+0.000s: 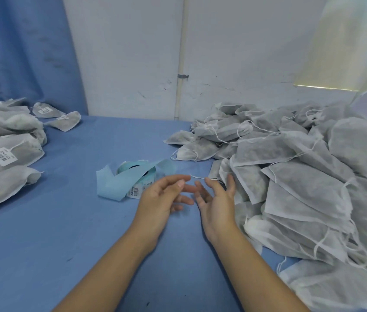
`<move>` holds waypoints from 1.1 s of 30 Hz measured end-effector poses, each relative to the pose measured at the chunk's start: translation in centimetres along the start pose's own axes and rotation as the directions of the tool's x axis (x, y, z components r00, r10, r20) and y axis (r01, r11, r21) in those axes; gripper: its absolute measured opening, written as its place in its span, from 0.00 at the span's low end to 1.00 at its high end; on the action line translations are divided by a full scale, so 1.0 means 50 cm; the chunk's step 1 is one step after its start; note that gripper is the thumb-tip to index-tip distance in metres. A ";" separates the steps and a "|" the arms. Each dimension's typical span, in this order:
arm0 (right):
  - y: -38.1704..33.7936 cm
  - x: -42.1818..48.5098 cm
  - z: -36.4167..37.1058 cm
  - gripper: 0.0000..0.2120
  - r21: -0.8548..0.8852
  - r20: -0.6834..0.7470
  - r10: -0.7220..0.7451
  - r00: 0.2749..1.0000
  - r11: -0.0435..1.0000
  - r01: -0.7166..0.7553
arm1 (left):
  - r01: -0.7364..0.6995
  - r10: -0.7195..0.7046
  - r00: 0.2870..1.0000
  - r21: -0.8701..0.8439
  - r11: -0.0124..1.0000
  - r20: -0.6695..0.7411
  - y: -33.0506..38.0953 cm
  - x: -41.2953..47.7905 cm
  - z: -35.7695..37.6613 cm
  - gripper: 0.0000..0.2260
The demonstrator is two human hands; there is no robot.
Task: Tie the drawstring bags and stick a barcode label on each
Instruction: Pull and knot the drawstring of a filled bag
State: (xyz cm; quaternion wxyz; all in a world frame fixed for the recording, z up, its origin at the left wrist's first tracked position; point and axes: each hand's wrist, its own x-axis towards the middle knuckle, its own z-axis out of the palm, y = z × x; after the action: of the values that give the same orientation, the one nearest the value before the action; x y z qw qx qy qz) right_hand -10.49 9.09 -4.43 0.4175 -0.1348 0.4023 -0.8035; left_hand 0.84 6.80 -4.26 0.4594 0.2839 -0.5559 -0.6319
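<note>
Over the blue bench (65,221), near the barcode label roll (133,174), the left hand (157,206) and right hand (216,208) hover released, perhaps brushing a drawstring (197,176).

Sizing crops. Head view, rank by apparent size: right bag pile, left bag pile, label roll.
1. right bag pile
2. left bag pile
3. label roll
Both piles are cut by the frame edges, so their full sizes are unsure.

untied bags (301,176): heaped right | labelled bags (4,152): left | label roll (133,176): centre

Two bag piles (9,152) (301,176), one label roll (133,176), two hands (157,199) (216,206)
</note>
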 end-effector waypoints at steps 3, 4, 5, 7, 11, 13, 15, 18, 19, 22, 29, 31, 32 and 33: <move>0.000 -0.001 0.002 0.36 0.011 -0.056 -0.015 0.998 1.000 0.016 | 0.022 -0.022 1.000 0.033 0.999 0.000 -0.005 -0.003 0.003 0.07; 0.001 -0.003 0.004 0.36 -0.021 -0.074 -0.031 0.997 0.999 0.030 | 0.025 -0.025 1.000 0.047 0.999 -0.001 -0.007 -0.004 0.003 0.07; 0.003 -0.004 0.005 0.36 -0.056 -0.087 -0.047 0.995 0.998 0.042 | 0.028 -0.028 1.000 0.061 0.998 0.000 -0.008 -0.004 0.003 0.07; 0.007 -0.004 0.005 0.35 -0.105 -0.096 -0.071 0.993 0.993 0.061 | 0.028 -0.029 1.000 0.083 0.996 0.001 -0.011 -0.006 0.005 0.07; 0.004 -0.007 0.001 0.24 -0.212 -0.045 -0.117 0.992 0.972 0.105 | 0.026 -0.022 0.998 0.081 0.996 -0.053 -0.015 -0.007 0.009 0.08; 0.004 -0.011 0.004 0.19 -0.218 0.035 -0.119 0.992 0.968 0.123 | 0.044 -0.040 0.995 0.036 0.998 -0.093 -0.015 -0.004 0.008 0.08; 0.010 -0.016 0.006 0.17 -0.221 0.107 -0.116 0.987 0.965 0.138 | 0.075 -0.078 0.988 -0.025 0.997 -0.133 -0.014 -0.001 0.005 0.07; 0.015 -0.018 0.005 0.17 -0.230 0.100 -0.147 0.984 0.959 0.167 | 0.106 -0.122 0.978 -0.105 0.989 -0.167 -0.014 0.003 0.002 0.06; 0.013 -0.016 0.003 0.17 -0.224 0.079 -0.162 0.984 0.959 0.176 | 0.105 -0.123 0.977 -0.111 0.988 -0.172 -0.015 0.003 0.002 0.06; 0.009 -0.007 -0.002 0.16 -0.188 0.009 -0.187 0.982 0.964 0.185 | 0.087 -0.101 0.979 -0.085 0.993 -0.180 -0.017 0.003 0.004 0.08; 0.015 0.005 -0.008 0.16 -0.234 -0.199 -0.230 0.953 0.955 0.182 | -0.159 0.248 0.877 0.239 0.958 -0.411 -0.018 -0.011 -0.003 0.05; 0.013 0.007 -0.009 0.15 -0.222 -0.272 -0.215 0.938 0.962 0.156 | -0.182 0.297 0.864 0.297 0.937 -0.407 -0.018 -0.015 -0.002 0.10; 0.012 0.009 -0.008 0.14 -0.197 -0.296 -0.200 0.934 0.970 0.145 | -0.182 0.305 0.867 0.319 0.930 -0.394 -0.017 -0.015 -0.001 0.13; 0.010 0.009 -0.008 0.14 -0.167 -0.313 -0.185 0.931 0.976 0.138 | -0.177 0.303 0.875 0.334 0.926 -0.377 -0.016 -0.016 0.000 0.15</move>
State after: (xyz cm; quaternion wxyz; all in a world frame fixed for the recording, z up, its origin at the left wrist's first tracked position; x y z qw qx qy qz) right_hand -10.70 8.79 -5.10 0.2667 -0.0618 0.5098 -0.8155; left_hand 0.98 7.46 -5.14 0.5975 0.4058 -0.5609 -0.4047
